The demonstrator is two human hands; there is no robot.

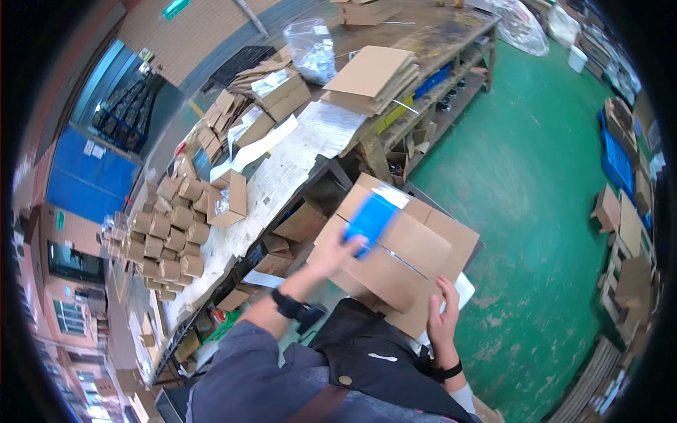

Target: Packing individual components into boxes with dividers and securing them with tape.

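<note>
A cardboard box stands in front of me with its top flaps folded inward and a gap between them. Over its far left part, my left hand is closed around a blue boxy tool. Motion blurs the tool; its shape resembles a tape dispenser, but its details cannot be made out. At the box's near right edge, my right hand touches the cardboard, fingers apart and pointing upward. It grips nothing that I can see.
A long workbench runs along the left, with stacked cardboard rolls, a small open carton and flat cardboard sheets on it. Green floor stretches to the right, toward a blue crate and pallets.
</note>
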